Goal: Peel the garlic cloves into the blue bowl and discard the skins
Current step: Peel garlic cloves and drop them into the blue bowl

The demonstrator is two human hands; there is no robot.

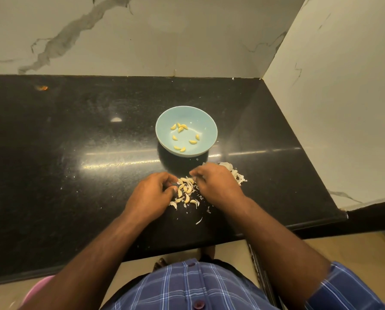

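Observation:
The light blue bowl [162, 128] stands on the black counter and holds several peeled yellow cloves [180, 129]. Nearer to me lies a small pile of unpeeled garlic cloves [186, 190] mixed with bits of skin. My left hand [152, 194] is at the pile's left edge, thumb and forefinger curled round a garlic clove there. My right hand [217, 184] hovers over the pile's right side with its fingers bent down and the tips touching the top of the pile. What those fingertips hold is hidden.
A heap of white garlic skins [237, 175] lies just right of my right hand. Loose flakes [199, 220] dot the counter [75, 142] near its front edge. Marble walls close the back and right side. A pink object [38, 289] shows on the floor at lower left.

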